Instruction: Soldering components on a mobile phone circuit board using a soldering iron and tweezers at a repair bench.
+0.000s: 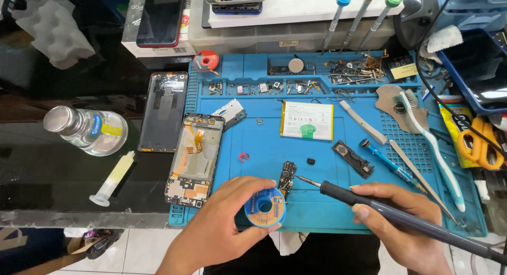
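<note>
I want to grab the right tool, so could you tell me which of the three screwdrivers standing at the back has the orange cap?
The middle screwdriver has the orange cap; the one left of it is capped blue, and the one to the right green.

Soldering over a small circuit board on the blue mat

The left hand [222, 227] pinches a blue solder-wick spool [265, 207] near the counter's front edge; the right hand [406, 227] grips a black soldering iron [391, 214], tip pointing at the small circuit board [287, 175]. A phone frame [194, 159] lies to the left, a battery [307, 120] behind.
</note>
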